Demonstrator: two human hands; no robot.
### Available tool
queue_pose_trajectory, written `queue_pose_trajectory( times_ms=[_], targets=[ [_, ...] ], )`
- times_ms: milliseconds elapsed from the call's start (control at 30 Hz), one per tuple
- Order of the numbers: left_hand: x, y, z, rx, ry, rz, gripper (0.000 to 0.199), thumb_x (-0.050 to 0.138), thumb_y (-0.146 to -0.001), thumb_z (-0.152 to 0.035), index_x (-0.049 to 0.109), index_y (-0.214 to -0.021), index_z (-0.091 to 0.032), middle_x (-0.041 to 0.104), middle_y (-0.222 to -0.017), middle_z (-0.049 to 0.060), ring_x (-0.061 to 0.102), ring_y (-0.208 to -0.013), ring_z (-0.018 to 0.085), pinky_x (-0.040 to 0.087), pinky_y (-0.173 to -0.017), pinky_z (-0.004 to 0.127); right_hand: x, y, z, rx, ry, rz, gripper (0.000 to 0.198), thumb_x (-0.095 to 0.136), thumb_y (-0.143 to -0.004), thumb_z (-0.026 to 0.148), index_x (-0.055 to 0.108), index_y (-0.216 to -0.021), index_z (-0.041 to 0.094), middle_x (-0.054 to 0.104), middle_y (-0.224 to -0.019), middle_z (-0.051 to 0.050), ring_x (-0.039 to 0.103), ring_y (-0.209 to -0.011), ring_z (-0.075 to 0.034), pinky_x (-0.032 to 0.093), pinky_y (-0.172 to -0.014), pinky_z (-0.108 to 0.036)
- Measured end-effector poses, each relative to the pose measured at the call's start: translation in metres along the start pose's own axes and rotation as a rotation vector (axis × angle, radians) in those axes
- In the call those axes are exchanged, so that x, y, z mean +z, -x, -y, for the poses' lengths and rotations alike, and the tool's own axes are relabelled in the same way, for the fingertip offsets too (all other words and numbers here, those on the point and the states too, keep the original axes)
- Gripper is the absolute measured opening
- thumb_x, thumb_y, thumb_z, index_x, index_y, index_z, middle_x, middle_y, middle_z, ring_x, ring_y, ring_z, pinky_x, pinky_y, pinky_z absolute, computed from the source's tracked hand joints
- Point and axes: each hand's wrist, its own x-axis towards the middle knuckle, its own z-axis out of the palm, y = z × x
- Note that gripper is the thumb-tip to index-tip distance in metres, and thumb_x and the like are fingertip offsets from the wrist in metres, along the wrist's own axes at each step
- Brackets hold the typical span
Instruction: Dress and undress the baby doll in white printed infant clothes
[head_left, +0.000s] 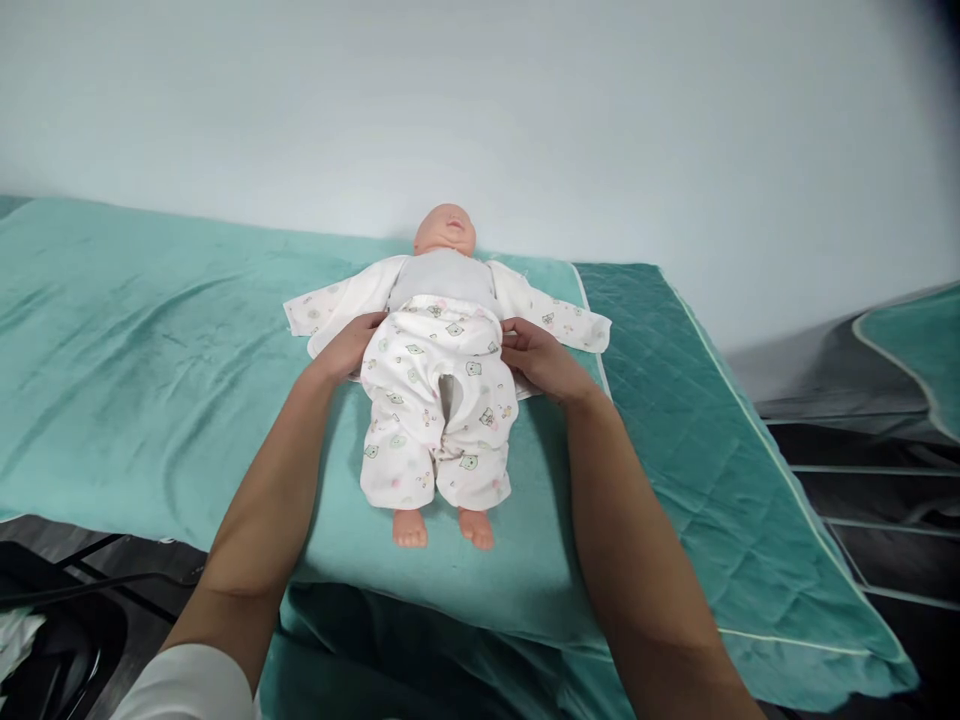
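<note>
A baby doll [450, 230] lies on its back, head toward the wall and bare feet toward me. It wears white patterned baby trousers [442, 400] with a split crotch, drawn up over its belly. A white patterned jacket [517, 290] is spread out beneath, its sleeves to both sides, with pale grey showing at the chest. At the waist's left side, my left hand [349, 346] is closed on the trousers' edge, fingertips partly hidden. Opposite it, my right hand [541, 358] pinches the trousers at the right side of the waist.
Green velvety cloth [187, 380] covers the bed, with a darker quilted sheet [675, 430] on the right. A pale wall [480, 110] rises behind. Metal bars [870, 470] stand at the right, and a black chair [67, 640] is at lower left.
</note>
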Motion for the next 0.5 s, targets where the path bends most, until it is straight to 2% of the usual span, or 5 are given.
queue_pose_trajectory(
  times_ms=[100,233,400,500],
  targets=[
    [0.005,0.0,0.002,-0.043,0.162,0.007,0.044,0.073,-0.075,-0.038,0.076,-0.113,-0.016,0.078,-0.105,0.008,0.071,-0.097,0.028,0.057,-0.085,0.035,0.002,0.002,0.002,0.003,-0.005,0.011,0.043,0.085,-0.068,0.03,0.058,-0.102,0.025,0.072,-0.09,0.0,0.066,-0.077,-0.018,0.052,-0.069,-0.031],
    [0.01,-0.002,0.003,-0.081,0.252,-0.026,0.04,0.078,-0.075,-0.041,0.077,-0.108,-0.018,0.078,-0.102,0.008,0.072,-0.097,0.027,0.057,-0.084,0.033,0.004,0.001,-0.001,0.002,0.048,-0.014,0.045,0.085,-0.069,0.034,0.056,-0.102,0.025,0.071,-0.087,0.001,0.063,-0.071,-0.017,0.049,-0.063,-0.028],
    [0.012,-0.005,0.007,-0.111,0.324,-0.006,0.037,0.082,-0.072,-0.041,0.078,-0.1,-0.018,0.078,-0.095,0.009,0.074,-0.094,0.03,0.059,-0.073,0.033,0.007,-0.007,-0.008,-0.049,0.253,-0.152,0.039,0.08,-0.068,0.035,0.053,-0.094,0.024,0.066,-0.082,0.001,0.059,-0.076,-0.018,0.048,-0.066,-0.029],
    [0.015,-0.005,0.008,-0.051,0.339,-0.02,0.037,0.082,-0.071,-0.042,0.077,-0.098,-0.017,0.078,-0.092,0.009,0.073,-0.095,0.03,0.059,-0.076,0.035,0.011,-0.01,-0.012,-0.104,0.337,-0.207,0.035,0.076,-0.068,0.035,0.053,-0.093,0.024,0.065,-0.085,-0.001,0.057,-0.081,-0.019,0.048,-0.07,-0.03]
  ],
)
